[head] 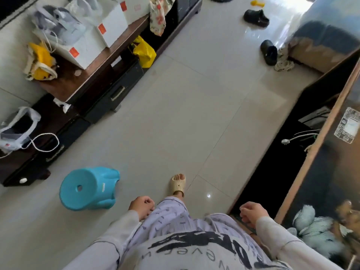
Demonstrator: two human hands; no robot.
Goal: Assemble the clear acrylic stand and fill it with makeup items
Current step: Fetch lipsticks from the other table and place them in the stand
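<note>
I stand on a pale tiled floor and look down at my body. My left hand (141, 207) hangs by my left hip with loosely curled fingers and holds nothing. By my right hip hangs my right hand (252, 213), also loosely curled and empty. No acrylic stand or makeup item can be made out in this view. Several white boxes (113, 24) with orange labels lie on a low dark cabinet (81, 78) at the upper left.
A blue plastic stool (88, 189) stands on the floor left of my sandalled foot (178, 184). Bags, some yellow, lie on and beside the cabinet. Two black shoes (268, 52) sit at the upper right. A dark glass table (319, 152) with cables runs along the right.
</note>
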